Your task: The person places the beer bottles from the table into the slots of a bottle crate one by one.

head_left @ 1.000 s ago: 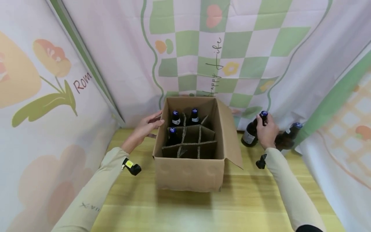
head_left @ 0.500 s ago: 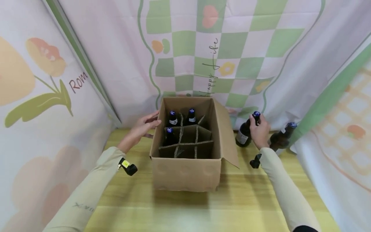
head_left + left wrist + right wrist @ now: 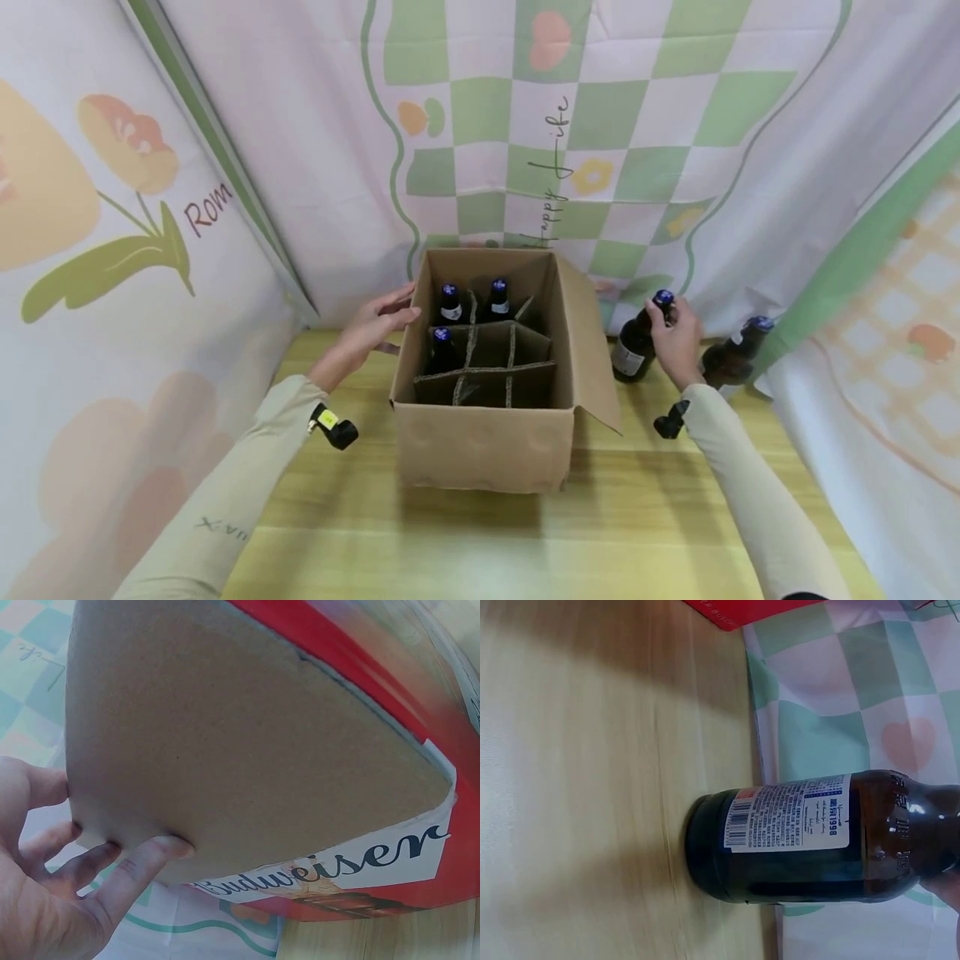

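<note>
A brown cardboard box point(image 3: 483, 450), open at the top with cardboard dividers, stands on the table. Three dark bottles with blue caps sit in its cells: two at the back, a left one point(image 3: 450, 304) and a right one point(image 3: 499, 300), and one point(image 3: 442, 346) in front of the left. My left hand point(image 3: 365, 337) rests against the box's left side; in the left wrist view its fingertips touch a cardboard flap point(image 3: 225, 750). My right hand point(image 3: 677, 342) grips the neck of a brown beer bottle point(image 3: 795, 832). Whether that bottle's base touches the table is unclear.
Another dark bottle point(image 3: 731, 358) stands right of my right hand. A flap point(image 3: 592, 350) juts from the box's right side. Printed curtains point(image 3: 555, 167) hang behind and at both sides of the wooden table point(image 3: 480, 550).
The view shifts slightly. My right hand and the bottle it grips stand slightly nearer the box than a second ago. My left hand stays at the box.
</note>
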Demonstrator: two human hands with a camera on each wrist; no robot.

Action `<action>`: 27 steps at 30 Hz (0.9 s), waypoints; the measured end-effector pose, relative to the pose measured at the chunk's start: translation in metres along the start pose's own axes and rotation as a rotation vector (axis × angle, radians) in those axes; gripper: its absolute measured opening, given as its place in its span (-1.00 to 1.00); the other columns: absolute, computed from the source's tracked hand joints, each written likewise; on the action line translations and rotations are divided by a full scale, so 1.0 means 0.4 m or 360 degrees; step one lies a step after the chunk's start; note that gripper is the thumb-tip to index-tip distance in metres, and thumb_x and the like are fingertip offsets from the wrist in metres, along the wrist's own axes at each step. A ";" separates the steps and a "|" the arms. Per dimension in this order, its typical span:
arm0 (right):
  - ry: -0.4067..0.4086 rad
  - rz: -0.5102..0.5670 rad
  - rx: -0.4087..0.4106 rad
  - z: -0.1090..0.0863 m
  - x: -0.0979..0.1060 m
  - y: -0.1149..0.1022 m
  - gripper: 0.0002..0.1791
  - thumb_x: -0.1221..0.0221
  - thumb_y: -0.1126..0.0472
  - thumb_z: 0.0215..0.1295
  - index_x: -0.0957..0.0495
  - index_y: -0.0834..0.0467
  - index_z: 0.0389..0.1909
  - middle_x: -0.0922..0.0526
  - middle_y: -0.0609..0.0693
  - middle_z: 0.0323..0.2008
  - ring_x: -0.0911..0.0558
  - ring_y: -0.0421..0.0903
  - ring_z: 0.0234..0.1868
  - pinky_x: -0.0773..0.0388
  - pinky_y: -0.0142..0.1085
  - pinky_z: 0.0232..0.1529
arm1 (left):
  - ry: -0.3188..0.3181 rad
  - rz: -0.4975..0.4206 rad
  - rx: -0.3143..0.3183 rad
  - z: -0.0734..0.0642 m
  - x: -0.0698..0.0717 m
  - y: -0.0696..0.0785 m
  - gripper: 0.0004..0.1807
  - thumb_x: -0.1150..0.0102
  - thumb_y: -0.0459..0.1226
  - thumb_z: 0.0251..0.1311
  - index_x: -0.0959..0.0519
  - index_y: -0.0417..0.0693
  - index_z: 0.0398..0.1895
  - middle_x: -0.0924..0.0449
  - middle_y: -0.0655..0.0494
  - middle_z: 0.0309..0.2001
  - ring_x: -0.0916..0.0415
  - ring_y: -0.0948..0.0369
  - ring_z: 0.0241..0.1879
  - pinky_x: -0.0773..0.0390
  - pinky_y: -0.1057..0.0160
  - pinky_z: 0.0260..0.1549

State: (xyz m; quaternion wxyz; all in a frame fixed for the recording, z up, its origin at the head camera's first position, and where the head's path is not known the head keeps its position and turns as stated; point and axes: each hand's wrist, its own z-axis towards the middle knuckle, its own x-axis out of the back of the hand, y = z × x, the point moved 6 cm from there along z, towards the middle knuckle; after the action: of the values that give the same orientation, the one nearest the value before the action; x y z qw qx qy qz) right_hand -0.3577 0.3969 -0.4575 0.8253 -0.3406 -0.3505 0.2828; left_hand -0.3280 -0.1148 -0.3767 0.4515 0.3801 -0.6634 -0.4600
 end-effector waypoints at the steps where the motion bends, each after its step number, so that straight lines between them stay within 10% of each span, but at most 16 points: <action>1: -0.0009 0.0005 -0.0001 -0.002 0.001 0.000 -0.60 -0.21 0.08 0.55 -0.56 0.38 0.06 -0.76 0.34 -0.08 -0.50 -0.57 -0.26 -0.46 -0.70 -0.21 | -0.0002 0.0001 0.0000 0.001 0.000 0.001 -0.26 -0.15 -0.10 0.51 -0.14 0.31 0.67 -0.14 -0.06 0.64 -0.34 -0.17 0.46 -0.77 0.07 -0.04; 19: -0.0025 0.0304 -0.0072 -0.003 0.000 -0.016 -0.63 -0.40 0.18 0.37 -0.70 0.33 0.08 -0.82 -0.08 -0.21 -0.64 -0.59 -0.29 -0.55 -0.70 -0.22 | -0.0013 0.0008 -0.0015 0.004 0.000 -0.009 -0.26 -0.16 -0.07 0.51 -0.14 0.31 0.67 -0.10 -0.03 0.66 -0.34 -0.17 0.46 -0.74 -0.03 0.06; 27: 0.0000 0.0662 -0.0217 -0.026 0.016 -0.046 -0.70 -0.39 0.31 0.34 -0.70 0.43 -0.01 -0.80 -0.19 -0.42 -0.63 -0.28 -0.60 -0.54 -0.53 -0.61 | 0.0004 0.0030 -0.0033 0.002 0.004 -0.007 -0.27 -0.15 -0.07 0.52 -0.15 0.29 0.67 -0.11 -0.05 0.65 -0.36 -0.18 0.44 -0.76 -0.02 0.01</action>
State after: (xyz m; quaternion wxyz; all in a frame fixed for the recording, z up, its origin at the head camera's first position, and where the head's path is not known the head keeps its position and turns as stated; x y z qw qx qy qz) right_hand -0.3418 0.3865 -0.4466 0.7242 -0.4607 -0.2910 0.4226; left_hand -0.3290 -0.1167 -0.3792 0.4604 0.3697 -0.6615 -0.4622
